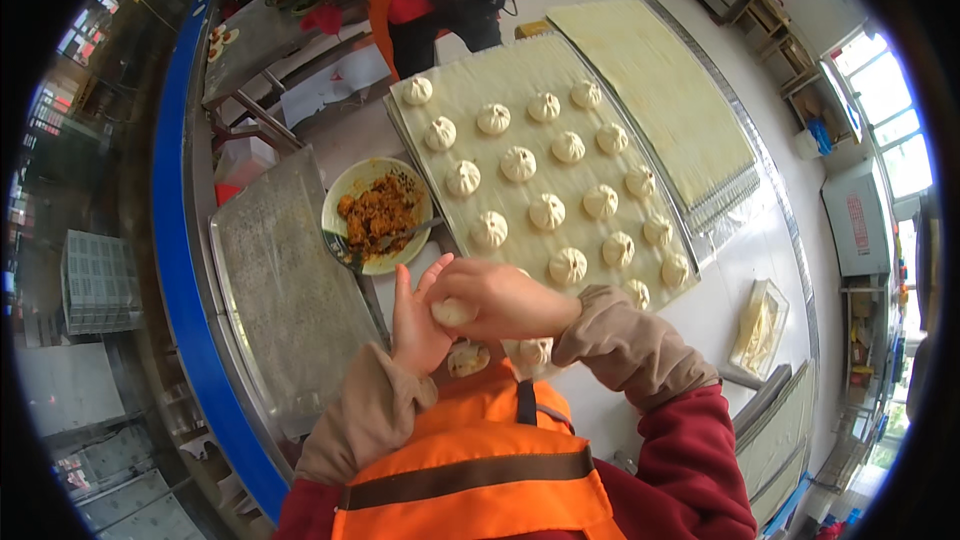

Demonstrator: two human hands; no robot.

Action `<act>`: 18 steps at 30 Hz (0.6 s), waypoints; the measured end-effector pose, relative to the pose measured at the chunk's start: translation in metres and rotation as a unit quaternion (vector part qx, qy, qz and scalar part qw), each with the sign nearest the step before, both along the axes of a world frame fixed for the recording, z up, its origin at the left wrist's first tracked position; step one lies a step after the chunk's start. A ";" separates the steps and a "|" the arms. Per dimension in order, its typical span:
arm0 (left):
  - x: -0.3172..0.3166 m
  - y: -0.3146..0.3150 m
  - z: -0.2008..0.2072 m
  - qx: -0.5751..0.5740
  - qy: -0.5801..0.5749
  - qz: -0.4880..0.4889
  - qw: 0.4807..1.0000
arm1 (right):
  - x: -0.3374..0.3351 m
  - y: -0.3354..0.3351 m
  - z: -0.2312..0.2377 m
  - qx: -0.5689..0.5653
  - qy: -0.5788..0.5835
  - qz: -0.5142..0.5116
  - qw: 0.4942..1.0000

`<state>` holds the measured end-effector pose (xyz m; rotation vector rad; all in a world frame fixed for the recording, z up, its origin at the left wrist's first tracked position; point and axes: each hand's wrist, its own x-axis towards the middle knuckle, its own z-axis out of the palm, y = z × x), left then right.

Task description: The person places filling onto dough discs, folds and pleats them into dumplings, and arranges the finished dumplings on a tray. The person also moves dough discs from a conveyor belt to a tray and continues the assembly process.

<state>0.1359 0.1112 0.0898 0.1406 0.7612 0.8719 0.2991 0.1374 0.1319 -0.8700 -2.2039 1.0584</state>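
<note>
A small piece of dough [455, 312] sits between the two hands, close in front of the apron [475, 490]. The left hand [418, 318] stands with its palm turned toward the dough, its fingers straight and its thumb apart from them, so it seems to back the dough rather than pinch it. The right hand [500, 302] curls over the dough from the other side; its fingertips are partly hidden, so I cannot tell whether they clamp it. Cupping it from both sides probably keeps the soft piece from sagging.

Just beyond the left fingers stands the bowl [337, 202] of brown filling [378, 215], with a spoon [410, 233] leaning across its rim toward the hands, likely for a short reach. Ahead of the right fingers, and partly beneath them, spreads the tray [462, 80] of buns [518, 164], set apart in rough rows, probably so they don't stick together. Left of the left fingers lies a metal sheet [285, 280].

The dough looks roundish, its pale, smooth face toward the camera; its long axis, if any, runs slightly sideways, from palm to palm. The buns sit with their pleated tops up.
</note>
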 end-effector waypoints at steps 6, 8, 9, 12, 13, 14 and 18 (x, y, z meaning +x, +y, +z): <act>-0.032 -0.019 -0.023 -0.010 0.052 0.075 0.996 | 0.055 0.169 -0.034 -0.027 -0.044 -0.163 0.985; -0.057 -0.041 -0.035 -0.050 0.073 0.139 0.986 | 0.062 0.240 -0.057 0.017 -0.075 -0.242 0.967; -0.069 -0.052 -0.041 -0.089 0.099 0.168 0.977 | 0.062 0.269 -0.069 0.015 -0.086 -0.284 0.955; -0.097 -0.084 -0.047 -0.110 0.131 0.236 0.957 | 0.055 0.325 -0.105 0.032 -0.120 -0.368 0.922; -0.102 -0.093 -0.049 -0.116 0.135 0.254 0.951 | 0.052 0.333 -0.114 0.020 -0.145 -0.355 0.923; -0.107 -0.099 -0.049 -0.125 0.144 0.271 0.943 | 0.049 0.339 -0.119 0.000 -0.181 -0.352 0.918; -0.110 -0.110 -0.049 -0.141 0.155 0.306 0.929 | 0.058 0.348 -0.121 0.025 -0.243 -0.311 0.918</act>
